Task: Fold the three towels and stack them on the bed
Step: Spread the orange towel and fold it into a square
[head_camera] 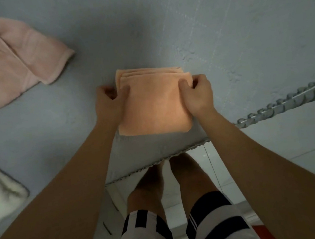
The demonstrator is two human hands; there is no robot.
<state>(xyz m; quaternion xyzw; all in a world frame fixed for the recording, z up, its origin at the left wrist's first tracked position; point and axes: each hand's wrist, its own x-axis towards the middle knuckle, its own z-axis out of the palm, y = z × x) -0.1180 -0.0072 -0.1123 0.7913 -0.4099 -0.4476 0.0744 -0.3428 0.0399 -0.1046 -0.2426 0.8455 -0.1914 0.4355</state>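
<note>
Gripping the folded orange towel point(152, 108) by its side edges, left hand point(109, 101) and right hand point(198, 93) flank it. Pink towel point(8, 61) lies unfolded far left on the bed point(221, 33), nearer the left hand.

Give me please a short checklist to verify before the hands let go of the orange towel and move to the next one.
1. Orange towel folded into a compact square: ok.
2. Layers aligned: not ok, far edges are stepped.
3. Towel fully on the bed: ok, though it lies near the front edge.
4. Left hand and right hand each pinch a side: ok.
5. Pink towel folded: not ok, it lies rumpled at the far left.
6. Third towel located: cannot tell; a white item at the left edge is unclear.
</note>
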